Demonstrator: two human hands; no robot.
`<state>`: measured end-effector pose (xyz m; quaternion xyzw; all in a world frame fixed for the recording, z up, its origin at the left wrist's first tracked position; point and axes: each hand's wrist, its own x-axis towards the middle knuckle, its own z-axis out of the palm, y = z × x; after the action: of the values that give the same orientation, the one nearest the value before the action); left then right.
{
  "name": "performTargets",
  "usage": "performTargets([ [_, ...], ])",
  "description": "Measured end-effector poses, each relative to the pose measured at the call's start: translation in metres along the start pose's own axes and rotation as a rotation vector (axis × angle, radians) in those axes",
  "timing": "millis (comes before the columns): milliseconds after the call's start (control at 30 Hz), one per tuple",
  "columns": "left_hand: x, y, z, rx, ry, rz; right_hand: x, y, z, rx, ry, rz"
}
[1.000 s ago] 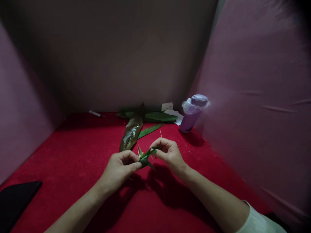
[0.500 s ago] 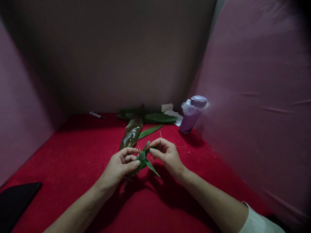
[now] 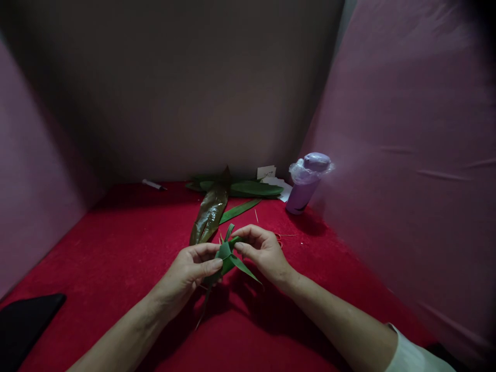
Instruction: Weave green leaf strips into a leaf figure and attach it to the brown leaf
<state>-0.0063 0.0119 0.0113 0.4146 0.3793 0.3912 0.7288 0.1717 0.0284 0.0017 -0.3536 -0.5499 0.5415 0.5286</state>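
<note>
Between my hands, above the red cloth, is a small folded leaf piece (image 3: 226, 252), green, with pointed strips sticking out upward, to the lower right and downward. My left hand (image 3: 196, 266) grips its left side between thumb and fingers. The thumb and fingertips of my right hand (image 3: 263, 253) pinch a strip at its upper right. Just beyond my hands lies a glossy brown leaf (image 3: 211, 209), and beside it a narrow green leaf strip (image 3: 239, 210). Red-handled scissors (image 3: 279, 238) are partly hidden behind my right hand.
Several long green leaves (image 3: 256, 187) lie along the back wall near white paper cards (image 3: 266, 172). A purple tumbler (image 3: 302, 194) with clear plastic on top stands at the back right. A syringe (image 3: 154, 184) rests at the back left, a black object (image 3: 31, 320) at the front left.
My right hand has shifted slightly left and down, its fingers nearer the folded leaf piece. The leaf piece has turned a little, and the red scissor handles now show more.
</note>
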Motion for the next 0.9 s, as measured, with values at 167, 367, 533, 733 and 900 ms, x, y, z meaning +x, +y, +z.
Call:
performTargets([
  [167, 0.000, 0.000, -0.001, 0.005, -0.006, 0.005, 0.000, 0.000, 0.001, 0.073, -0.063, 0.095],
  [367, 0.003, -0.005, 0.001, 0.094, 0.027, 0.066, -0.001, 0.003, 0.004, -0.003, -0.045, 0.115],
  [533, 0.004, -0.011, 0.003, 0.200, 0.084, 0.222, -0.004, 0.006, 0.010, -0.078, -0.036, 0.116],
  [733, 0.001, -0.010, 0.009, 0.180, 0.134, 0.265, -0.008, 0.011, 0.011, -0.082, -0.042, 0.130],
  [900, -0.001, -0.008, 0.012, 0.183, 0.195, 0.279, -0.008, 0.012, 0.010, -0.078, -0.070, 0.138],
])
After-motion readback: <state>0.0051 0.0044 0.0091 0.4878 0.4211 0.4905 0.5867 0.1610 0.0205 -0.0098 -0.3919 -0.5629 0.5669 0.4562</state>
